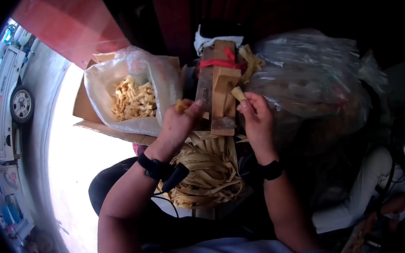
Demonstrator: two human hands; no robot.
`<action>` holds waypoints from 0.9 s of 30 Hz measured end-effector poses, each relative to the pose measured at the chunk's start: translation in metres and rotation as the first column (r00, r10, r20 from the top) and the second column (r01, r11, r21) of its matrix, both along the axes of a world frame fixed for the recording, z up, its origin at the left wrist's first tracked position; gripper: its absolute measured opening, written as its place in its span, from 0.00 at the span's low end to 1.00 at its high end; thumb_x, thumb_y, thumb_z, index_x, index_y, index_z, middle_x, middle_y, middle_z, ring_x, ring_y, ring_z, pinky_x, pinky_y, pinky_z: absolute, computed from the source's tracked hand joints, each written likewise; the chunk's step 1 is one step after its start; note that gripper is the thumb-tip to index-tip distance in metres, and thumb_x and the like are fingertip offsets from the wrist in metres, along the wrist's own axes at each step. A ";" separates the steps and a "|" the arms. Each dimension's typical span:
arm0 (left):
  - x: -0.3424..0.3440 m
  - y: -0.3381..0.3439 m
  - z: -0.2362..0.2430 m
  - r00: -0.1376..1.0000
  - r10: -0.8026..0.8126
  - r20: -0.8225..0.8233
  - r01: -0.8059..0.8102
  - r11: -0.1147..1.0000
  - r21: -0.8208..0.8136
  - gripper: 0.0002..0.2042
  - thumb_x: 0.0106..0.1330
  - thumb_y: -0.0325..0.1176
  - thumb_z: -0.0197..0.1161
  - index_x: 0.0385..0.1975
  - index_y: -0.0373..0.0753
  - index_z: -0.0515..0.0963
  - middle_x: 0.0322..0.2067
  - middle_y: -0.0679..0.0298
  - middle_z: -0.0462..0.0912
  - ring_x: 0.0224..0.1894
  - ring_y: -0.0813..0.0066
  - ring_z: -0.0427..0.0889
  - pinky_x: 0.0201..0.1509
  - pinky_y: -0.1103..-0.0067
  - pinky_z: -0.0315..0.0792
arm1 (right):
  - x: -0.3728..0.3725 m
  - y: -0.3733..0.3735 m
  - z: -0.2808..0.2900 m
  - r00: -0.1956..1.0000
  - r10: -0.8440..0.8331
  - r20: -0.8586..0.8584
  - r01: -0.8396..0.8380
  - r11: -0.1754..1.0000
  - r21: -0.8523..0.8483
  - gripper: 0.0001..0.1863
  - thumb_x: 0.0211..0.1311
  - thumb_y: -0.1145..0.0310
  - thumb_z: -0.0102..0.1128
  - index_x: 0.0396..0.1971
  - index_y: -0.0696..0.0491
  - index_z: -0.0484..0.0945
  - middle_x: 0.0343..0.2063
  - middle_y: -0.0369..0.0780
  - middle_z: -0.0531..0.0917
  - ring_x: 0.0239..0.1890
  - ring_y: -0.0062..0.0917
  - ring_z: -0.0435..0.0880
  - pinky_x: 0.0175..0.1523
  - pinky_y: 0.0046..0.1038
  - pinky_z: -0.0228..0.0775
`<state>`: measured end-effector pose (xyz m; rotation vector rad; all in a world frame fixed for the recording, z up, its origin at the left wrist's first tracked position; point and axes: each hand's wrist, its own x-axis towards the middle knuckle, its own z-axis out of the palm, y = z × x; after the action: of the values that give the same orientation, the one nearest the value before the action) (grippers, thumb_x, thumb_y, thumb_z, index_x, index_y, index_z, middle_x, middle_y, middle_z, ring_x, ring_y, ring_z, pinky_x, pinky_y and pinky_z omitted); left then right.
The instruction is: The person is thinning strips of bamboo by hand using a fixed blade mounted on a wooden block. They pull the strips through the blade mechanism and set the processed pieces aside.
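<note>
My left hand (pixel 182 118) is closed on a small tan piece (pixel 179 107), left of a wooden board stack (pixel 223 112) with red cloth (pixel 228 62) around its upper part. My right hand (pixel 257 114) pinches a pale tan strip piece (pixel 236 93) at the stack's right. Below both hands lies a large pile of long flat tan strips (pixel 209 171). To the left, a clear plastic bag (pixel 103 89) in a cardboard box (pixel 80 103) holds short tan knotted pieces (pixel 133 101).
A large clear plastic bag (pixel 308 69) lies at right, and a white cloth (pixel 205 42) is behind the boards. A red panel (pixel 68 22) stands at upper left, a white vehicle (pixel 1 105) beyond the pale floor (pixel 78 195). Another person's pale-clad leg (pixel 353 200) is at lower right.
</note>
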<state>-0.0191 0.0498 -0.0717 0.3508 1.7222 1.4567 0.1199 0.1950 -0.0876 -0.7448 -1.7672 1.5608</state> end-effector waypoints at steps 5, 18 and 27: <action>0.023 -0.015 0.018 0.951 -0.145 0.272 0.100 0.980 0.172 0.11 0.68 0.30 0.54 0.46 0.31 0.74 0.34 0.61 0.82 0.34 0.77 0.81 0.33 0.85 0.71 | 0.004 -0.017 0.041 0.916 0.152 -0.371 -0.305 0.864 -0.401 0.13 0.69 0.69 0.50 0.49 0.57 0.72 0.41 0.41 0.81 0.47 0.21 0.76 0.57 0.25 0.64; 0.044 -0.019 0.034 0.946 -0.155 -0.286 0.221 0.951 0.215 0.14 0.66 0.34 0.62 0.48 0.37 0.73 0.35 0.66 0.80 0.29 0.83 0.79 0.28 0.88 0.70 | 0.015 -0.043 0.030 0.975 0.178 -0.136 -0.221 0.858 -0.463 0.08 0.64 0.71 0.57 0.41 0.57 0.75 0.30 0.31 0.78 0.33 0.13 0.75 0.39 0.16 0.67; 0.019 -0.002 0.014 0.939 -0.033 0.342 -0.031 0.983 0.182 0.12 0.68 0.41 0.58 0.38 0.38 0.74 0.26 0.66 0.79 0.21 0.81 0.75 0.24 0.86 0.66 | 0.008 -0.027 0.024 0.994 0.102 0.024 -0.085 0.918 -0.387 0.08 0.62 0.72 0.61 0.39 0.57 0.79 0.29 0.34 0.80 0.31 0.14 0.75 0.36 0.17 0.67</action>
<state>0.0003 0.0480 -0.0573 0.1797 1.3114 1.5778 0.1276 0.1677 -0.0638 -0.8946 -1.5592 2.0058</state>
